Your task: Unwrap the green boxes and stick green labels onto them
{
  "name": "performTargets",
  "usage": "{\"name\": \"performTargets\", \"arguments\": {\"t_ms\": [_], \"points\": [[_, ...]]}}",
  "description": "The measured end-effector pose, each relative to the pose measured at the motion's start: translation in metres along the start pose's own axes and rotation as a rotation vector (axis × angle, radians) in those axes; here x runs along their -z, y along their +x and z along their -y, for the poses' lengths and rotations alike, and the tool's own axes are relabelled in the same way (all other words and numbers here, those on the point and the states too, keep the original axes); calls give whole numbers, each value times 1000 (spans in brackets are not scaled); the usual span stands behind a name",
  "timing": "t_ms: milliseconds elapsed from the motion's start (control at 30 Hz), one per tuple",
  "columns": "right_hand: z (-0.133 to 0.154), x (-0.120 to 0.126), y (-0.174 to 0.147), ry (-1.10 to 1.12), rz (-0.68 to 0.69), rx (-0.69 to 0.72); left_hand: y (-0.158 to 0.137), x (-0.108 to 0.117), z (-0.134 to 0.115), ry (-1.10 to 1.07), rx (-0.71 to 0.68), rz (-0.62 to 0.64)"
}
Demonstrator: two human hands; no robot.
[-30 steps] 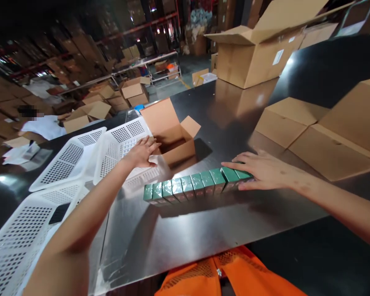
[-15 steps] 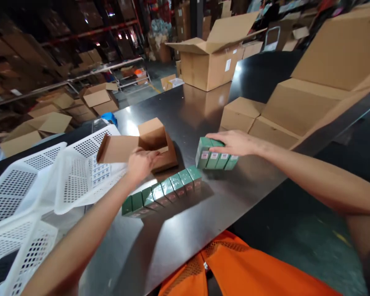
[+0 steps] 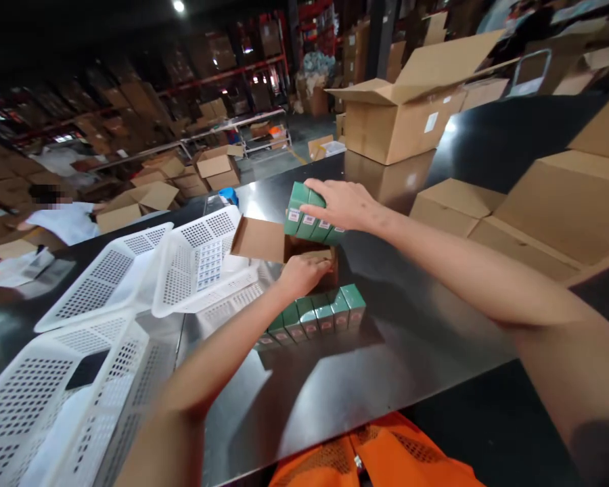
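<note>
My right hand (image 3: 348, 204) grips a short row of small green boxes (image 3: 307, 215) with pale labels, held tilted above an open brown carton (image 3: 260, 238). Fingers of my left hand (image 3: 304, 276) are closed on the near edge of that carton, whose inside is mostly hidden by the boxes and my hands. On the metal table just in front stands a longer row of green boxes (image 3: 325, 312), shiny on top, partly covered by my left forearm.
White perforated baskets (image 3: 195, 308) fill the left side, one with a sheet of labels (image 3: 210, 264) in it. A large open carton (image 3: 368, 128) stands at the back, more cardboard boxes (image 3: 451, 203) at the right. A person in white (image 3: 68, 222) is at far left.
My right hand has carried its green boxes left and up, from beside the row to over the brown carton. My left hand stays at the carton's edge. The view has turned left.
</note>
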State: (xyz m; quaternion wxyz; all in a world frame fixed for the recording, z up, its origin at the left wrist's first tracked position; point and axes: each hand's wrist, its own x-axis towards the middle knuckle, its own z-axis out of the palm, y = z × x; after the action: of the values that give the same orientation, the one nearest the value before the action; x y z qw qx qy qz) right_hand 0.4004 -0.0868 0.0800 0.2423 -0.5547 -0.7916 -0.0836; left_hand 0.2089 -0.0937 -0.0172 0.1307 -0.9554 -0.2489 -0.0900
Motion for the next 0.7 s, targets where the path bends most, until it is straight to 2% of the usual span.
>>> {"name": "performTargets", "arguments": {"t_ms": [133, 333, 367, 467, 533, 600, 633, 700], "points": [[21, -25, 13, -93, 173, 65, 3, -5, -2, -15, -12, -17], [27, -52, 13, -71, 264, 152, 18, -13, -1, -52, 31, -80], [26, -59, 11, -60, 316, 144, 17, -11, -2, -66, 35, -90], [18, -85, 3, 54, 588, 109, -9, 7, -12, -137, 19, -150], [12, -100, 0, 155, 720, 92, -46, 25, -19, -222, 35, -300], [7, -109, -3, 222, 709, 77, -95, 39, -25, -293, 189, -529], [5, -110, -4, 258, 658, 71, -121, 42, -25, -305, 362, -638], [1, -103, -11, 356, 455, 93, -171, 39, -24, -415, 852, -776]]}}
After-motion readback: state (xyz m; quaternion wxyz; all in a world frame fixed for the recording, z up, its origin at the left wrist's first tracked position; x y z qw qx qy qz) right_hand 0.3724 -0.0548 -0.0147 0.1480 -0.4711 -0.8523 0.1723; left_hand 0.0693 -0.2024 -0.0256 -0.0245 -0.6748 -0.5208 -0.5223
